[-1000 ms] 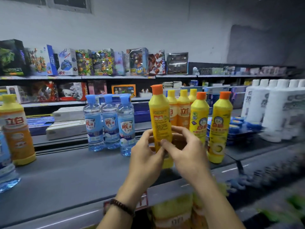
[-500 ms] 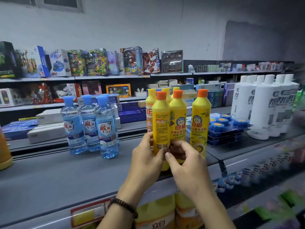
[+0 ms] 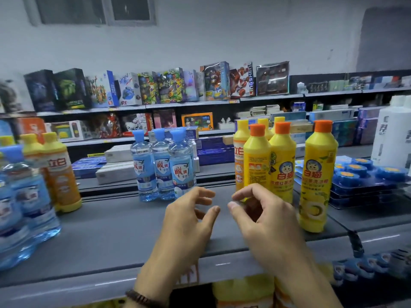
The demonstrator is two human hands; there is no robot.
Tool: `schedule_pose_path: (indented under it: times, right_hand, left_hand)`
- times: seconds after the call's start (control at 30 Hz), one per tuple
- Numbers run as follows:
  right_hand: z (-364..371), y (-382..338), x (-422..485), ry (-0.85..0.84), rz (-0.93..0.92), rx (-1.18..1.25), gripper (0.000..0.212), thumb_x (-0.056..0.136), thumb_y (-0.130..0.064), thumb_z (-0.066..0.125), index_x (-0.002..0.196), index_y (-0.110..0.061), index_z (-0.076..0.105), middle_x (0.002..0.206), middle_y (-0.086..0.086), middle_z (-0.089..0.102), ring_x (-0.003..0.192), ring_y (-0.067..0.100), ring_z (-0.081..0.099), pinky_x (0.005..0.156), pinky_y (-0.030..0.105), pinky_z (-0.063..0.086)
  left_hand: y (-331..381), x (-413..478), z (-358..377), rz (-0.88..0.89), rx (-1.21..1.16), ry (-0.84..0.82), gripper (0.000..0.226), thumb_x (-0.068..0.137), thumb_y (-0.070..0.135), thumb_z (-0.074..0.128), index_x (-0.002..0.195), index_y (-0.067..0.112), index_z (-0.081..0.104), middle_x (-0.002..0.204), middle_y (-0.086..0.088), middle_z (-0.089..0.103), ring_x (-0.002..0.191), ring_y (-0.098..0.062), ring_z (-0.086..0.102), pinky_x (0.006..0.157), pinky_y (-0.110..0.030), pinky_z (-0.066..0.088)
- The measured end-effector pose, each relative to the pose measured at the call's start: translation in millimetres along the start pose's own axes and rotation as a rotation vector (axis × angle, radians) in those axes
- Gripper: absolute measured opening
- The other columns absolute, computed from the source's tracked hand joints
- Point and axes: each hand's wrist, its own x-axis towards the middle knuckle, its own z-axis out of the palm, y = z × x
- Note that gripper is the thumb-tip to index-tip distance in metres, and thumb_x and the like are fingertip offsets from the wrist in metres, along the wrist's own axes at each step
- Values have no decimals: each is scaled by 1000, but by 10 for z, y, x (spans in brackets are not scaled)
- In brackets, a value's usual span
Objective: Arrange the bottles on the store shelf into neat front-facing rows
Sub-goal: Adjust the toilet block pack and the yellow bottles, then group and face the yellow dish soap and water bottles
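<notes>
Both hands hover over the grey shelf (image 3: pixel 106 232), holding nothing: left hand (image 3: pixel 189 221) and right hand (image 3: pixel 264 221) slightly apart, fingers loosely curled. Just behind the right hand stands the yellow bottle (image 3: pixel 256 161) (back label forward), among its fellows; water bottles (image 3: pixel 164 167) stand farther left.

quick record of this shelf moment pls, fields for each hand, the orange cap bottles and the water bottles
back-label bottle: upright, orange cap, back label facing out
cat-label bottle: upright beside it, front facing out
front bottle: upright, apart, nearer the edge
water bottles: upright cluster, labels forward
left hand: loosely curled, holds nothing, over the shelf
right hand: loosely curled, holds nothing, just before the back-label bottle
</notes>
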Motion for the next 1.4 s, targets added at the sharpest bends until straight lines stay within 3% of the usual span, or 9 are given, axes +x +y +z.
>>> schedule_pose_path:
  times: [0.1, 0.17, 0.23, 0.4, 0.57, 0.7, 0.8, 1.03, 1.4]
  right_hand:
    - [275, -199, 60, -130, -27, 92, 10, 94, -33, 78, 89, -32, 69, 72, -19, 68, 64, 3, 63, 53, 14, 44]
    - [547, -308, 57, -201, -24, 155, 9, 95, -35, 77, 89, -32, 70, 69, -10, 70, 62, 9, 65, 53, 23, 48]
    - [853, -425, 20, -267, -1, 197, 8, 94, -35, 77, 91, -31, 71, 69, -6, 72, 64, 14, 67, 60, 33, 54]
    - [1607, -788, -38, -427, -11, 210, 10, 93, -39, 79, 94, -32, 73, 75, -9, 74, 66, 8, 66, 65, 30, 56]
    - [2280, -1130, -13, -497, -13, 247, 9, 92, -38, 81, 96, -34, 74, 81, -7, 77, 76, 14, 72, 76, 45, 62]
    - [2818, -1442, -90, -517, -43, 275, 17, 89, -39, 84, 99, -34, 72, 84, -11, 77, 74, 7, 70, 73, 37, 61]
    - [3121, -1651, -108, -561, -51, 265, 29, 85, -43, 87, 106, -36, 70, 91, -10, 76, 82, 4, 72, 79, 34, 62]
    - [3407, -1932, -105, -568, -48, 264, 46, 81, -38, 92, 118, -34, 65, 100, -11, 77, 89, 1, 75, 80, 30, 65]
    - [3228, -1745, -93, -502, -65, 274, 36, 78, -30, 94, 106, -34, 71, 96, -24, 76, 89, 0, 72, 70, 13, 53]
  left_hand:
    - [-181, -152, -453, -49, 124, 69, 16, 95, 38, 79, 108, 41, 71, 101, 23, 73, 89, 9, 68, 66, -9, 52]
    - [-334, -294, -784, -106, 178, 108, 14, 95, 40, 78, 107, 42, 71, 101, 25, 72, 90, 13, 67, 65, -7, 50]
    - [-505, -427, -1120, -148, 217, 173, 10, 95, 40, 77, 104, 42, 72, 99, 27, 73, 89, 12, 67, 64, -9, 50]
    - [-899, -709, -1898, -202, 282, 301, 8, 94, 35, 79, 95, 39, 73, 90, 25, 74, 84, 9, 69, 65, -11, 52]
    - [-1258, -976, -2553, -226, 302, 463, 14, 92, 27, 82, 85, 34, 71, 83, 22, 73, 80, 1, 70, 66, -10, 50]
    - [-1567, -1023, -2904, -234, 301, 578, 23, 91, 30, 82, 97, 39, 63, 94, 17, 69, 84, -2, 69, 67, -20, 54]
    - [-1737, -999, -3075, -211, 318, 535, 28, 90, 31, 83, 104, 38, 60, 96, 17, 69, 88, -4, 70, 76, -33, 59]
    - [-1922, -925, -3270, -192, 247, 335, 40, 89, 39, 84, 118, 48, 58, 102, 36, 67, 103, 24, 59, 78, 4, 42]
    - [-1921, -787, -3005, -206, 150, 304, 43, 80, 41, 90, 115, 50, 67, 95, 29, 77, 93, 7, 72, 78, -15, 59]
